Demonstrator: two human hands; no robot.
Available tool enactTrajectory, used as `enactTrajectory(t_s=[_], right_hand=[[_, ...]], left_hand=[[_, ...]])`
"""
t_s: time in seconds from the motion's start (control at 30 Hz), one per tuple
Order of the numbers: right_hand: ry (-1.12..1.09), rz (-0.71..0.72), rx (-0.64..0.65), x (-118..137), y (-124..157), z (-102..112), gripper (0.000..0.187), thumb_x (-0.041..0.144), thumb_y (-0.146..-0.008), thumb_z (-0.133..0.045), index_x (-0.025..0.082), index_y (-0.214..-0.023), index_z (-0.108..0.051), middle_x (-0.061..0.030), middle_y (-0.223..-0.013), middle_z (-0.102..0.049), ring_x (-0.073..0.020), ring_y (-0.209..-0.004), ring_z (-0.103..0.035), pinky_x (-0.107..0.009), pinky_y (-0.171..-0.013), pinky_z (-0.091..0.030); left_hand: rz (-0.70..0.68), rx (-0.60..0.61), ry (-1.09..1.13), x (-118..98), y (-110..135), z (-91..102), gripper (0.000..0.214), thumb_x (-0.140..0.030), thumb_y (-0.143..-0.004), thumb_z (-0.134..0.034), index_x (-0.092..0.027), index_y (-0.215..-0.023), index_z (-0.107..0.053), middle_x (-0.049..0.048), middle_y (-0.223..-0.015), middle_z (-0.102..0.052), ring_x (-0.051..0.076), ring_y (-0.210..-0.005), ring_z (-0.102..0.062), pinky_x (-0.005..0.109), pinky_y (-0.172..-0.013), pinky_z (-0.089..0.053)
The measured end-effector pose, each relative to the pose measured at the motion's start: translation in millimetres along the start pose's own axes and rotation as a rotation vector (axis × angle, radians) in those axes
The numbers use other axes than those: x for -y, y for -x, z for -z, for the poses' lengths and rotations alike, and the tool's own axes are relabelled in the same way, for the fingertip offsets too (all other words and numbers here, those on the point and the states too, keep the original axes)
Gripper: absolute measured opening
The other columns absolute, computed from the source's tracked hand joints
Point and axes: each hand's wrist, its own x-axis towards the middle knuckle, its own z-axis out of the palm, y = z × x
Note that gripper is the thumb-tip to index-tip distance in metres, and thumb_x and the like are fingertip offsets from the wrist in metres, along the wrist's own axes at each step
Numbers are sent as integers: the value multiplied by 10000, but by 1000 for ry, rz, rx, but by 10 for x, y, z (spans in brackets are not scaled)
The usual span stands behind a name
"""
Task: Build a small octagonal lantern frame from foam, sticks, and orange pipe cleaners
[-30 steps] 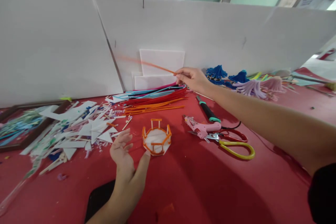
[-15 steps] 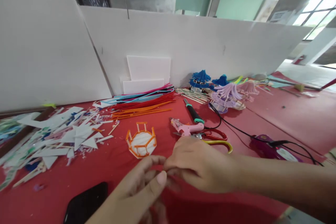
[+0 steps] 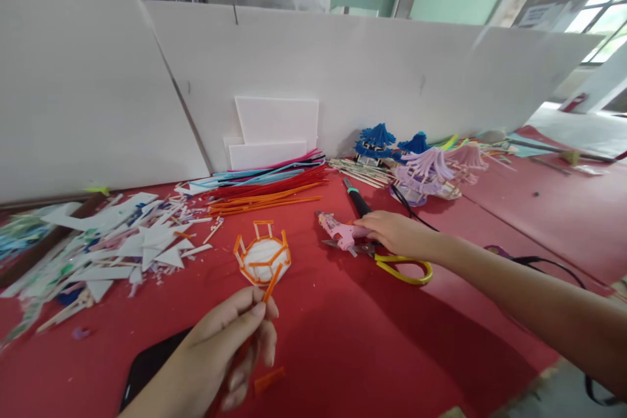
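My left hand [image 3: 230,339] pinches a short orange pipe cleaner piece [image 3: 272,284] between thumb and fingertips, its end pointing up and away. Just beyond it stands a small frame [image 3: 264,261] with a white many-sided base, orange edging and short posts with orange rails. My right hand [image 3: 399,234] is closed over the rear of a pink glue gun [image 3: 343,232], which lies on the table; part of its grip is hidden by the fingers. Under that hand are scissors with a yellow handle [image 3: 404,271]. Another short orange piece [image 3: 269,380] lies near my left hand.
White foam scraps [image 3: 147,241] cover the left of the red table. Bundled pipe cleaners [image 3: 269,192] and thin sticks [image 3: 360,172] lie at the back. A black-handled tool [image 3: 357,199] with a cord and small blue and lilac roofed models [image 3: 426,170] are right. A phone [image 3: 151,366] lies front left.
My hands, together before, have come apart. The right hand moved right and forward onto the glue gun; the left drew back leftward with the orange piece. Another orange piece now shows on the table.
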Motion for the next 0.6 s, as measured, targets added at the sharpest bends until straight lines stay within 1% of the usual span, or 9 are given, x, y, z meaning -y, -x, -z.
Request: enactTrajectory(t_s=[0.1, 0.23, 0.33, 0.4, 0.43, 0.47, 0.5, 0.53, 0.6], right_hand=[[21, -25, -28, -204, -89, -22, 355, 100, -861, -410, 141, -1148, -613, -135, -1161, -651, -251, -1089, -599, -385, -949, -456], [50, -66, -80, -429, -125, 7, 347, 79, -845, -403, 145, -1110, -618, -113, -1160, -642, -223, -1114, -580, -355, -980, -438], [100, -150, -164, -388, -16, 51, 420, 23, -791, -372, 78, -1162, -560, -180, -1231, -557, -266, -1164, -523, -421, -993, -404], [127, -193, -191, -253, 126, 66, 404, 28, -765, -387, 63, -1133, -548, -198, -1169, -562, -296, -1127, -525, -448, -959, -403], [129, -190, -172, -173, 208, 64, 338, 62, -763, -425, 90, -1067, -570, -174, -1095, -592, -291, -1066, -553, -424, -919, -425], [124, -186, -115, -96, 288, 57, 228, 98, -752, -471, 124, -942, -594, -140, -976, -623, -271, -938, -596, -384, -832, -457], [132, -199, 20, -29, 361, 46, 135, 124, -740, -500, 146, -840, -588, -119, -887, -628, -250, -821, -609, -353, -746, -463], [133, -194, 56, 23, 422, 34, 115, 117, -712, -519, 149, -803, -581, -114, -855, -627, -239, -768, -606, -336, -704, -453], [116, -200, 127, 90, 496, 19, 140, 85, -686, -522, 152, -801, -566, -109, -853, -627, -215, -731, -598, -306, -667, -423]], left_hand=[[-6, -2, -13, -2, 9, -10, 365, -509, -668, -665, -187, -800, -556, -18, -547, -597, 19, -349, -247, 145, -329, -159], [-7, 36, -17, 31, 19, 8, 326, -481, -710, -633, -185, -817, -545, -15, -560, -599, 13, -358, -211, 159, -353, -102], [-40, 50, -43, 58, 25, 20, 309, -475, -757, -578, -182, -840, -523, -14, -556, -601, 15, -360, -206, 178, -374, -97], [-84, 32, -81, 67, 20, 34, 280, -453, -795, -534, -182, -856, -499, -6, -581, -625, 15, -351, -237, 193, -385, -123], [-106, 24, -100, 69, 12, 44, 261, -437, -810, -518, -183, -860, -485, -1, -600, -638, 14, -347, -255, 199, -391, -131], [-122, 22, -116, 73, -2, 54, 246, -424, -820, -507, -184, -857, -468, 4, -616, -651, 13, -343, -270, 204, -395, -131], [-134, 23, -125, 79, -20, 64, 236, -417, -828, -497, -187, -849, -450, 9, -625, -661, 12, -340, -276, 209, -399, -126], [-136, 29, -124, 90, -42, 70, 231, -416, -833, -488, -192, -840, -433, 12, -627, -667, 13, -338, -273, 212, -400, -121], [-106, 48, -91, 131, -97, 71, 237, -424, -828, -490, -206, -814, -398, 11, -610, -668, 18, -343, -236, 214, -400, -111]])
